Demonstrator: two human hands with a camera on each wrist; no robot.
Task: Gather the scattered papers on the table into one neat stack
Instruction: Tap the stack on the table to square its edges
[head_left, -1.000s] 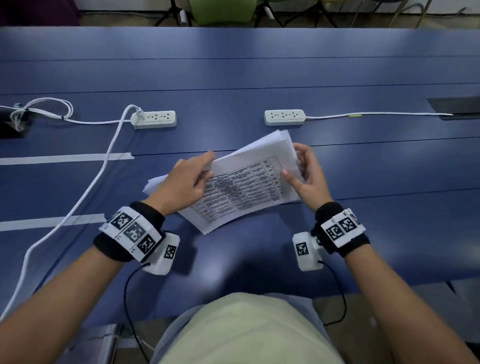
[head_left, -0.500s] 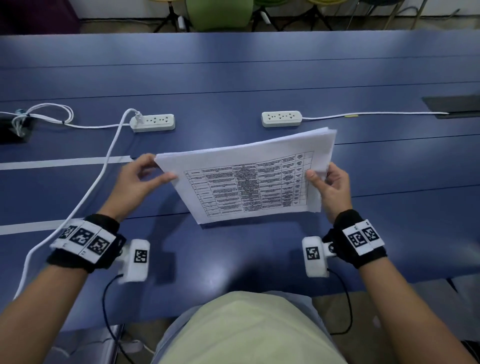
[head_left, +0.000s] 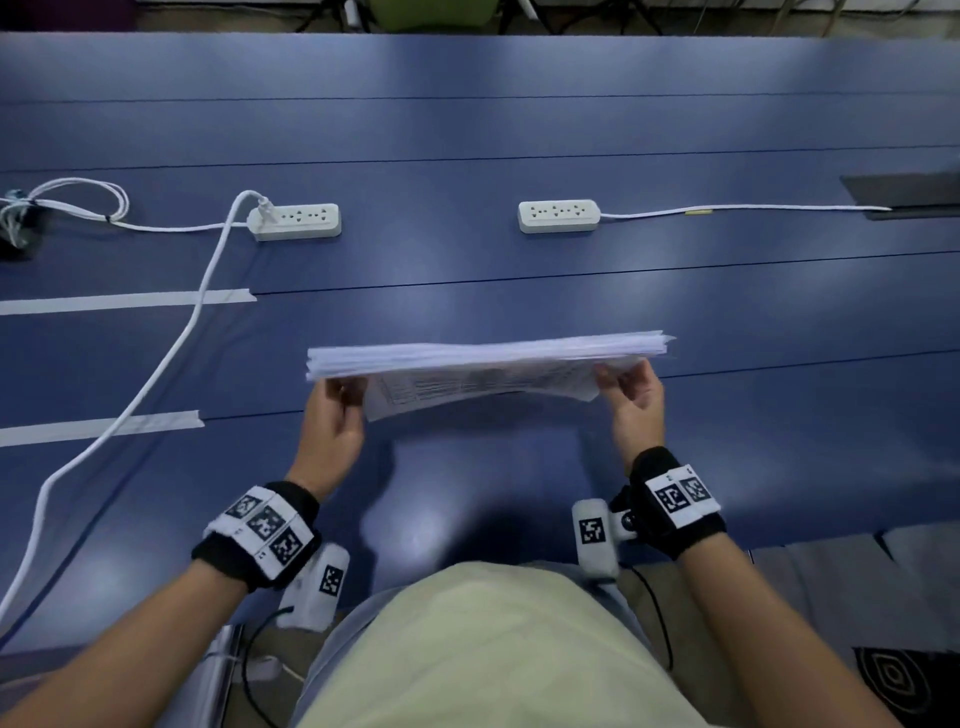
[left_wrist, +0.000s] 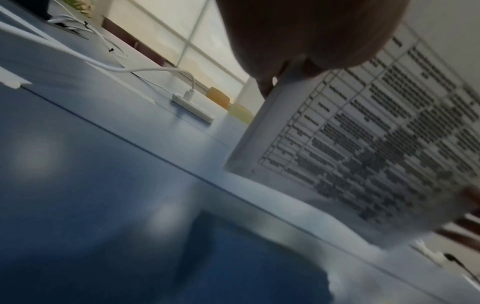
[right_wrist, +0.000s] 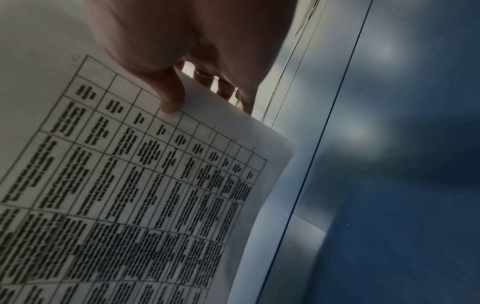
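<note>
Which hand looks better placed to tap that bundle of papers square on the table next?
Neither alone. The left hand and right hand each grip an opposite end of the paper stack, held on edge above the table, so probably both lower it together.

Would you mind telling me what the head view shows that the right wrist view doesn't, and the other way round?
Only the head view shows the left hand gripping the stack's left end, both power strips, the white cable and the tape strips; it also shows the stack edge-on. Only the right wrist view shows the printed table on the front sheet closely, with the thumb pressed on it. Both show the right hand holding the papers above the blue table.
</note>
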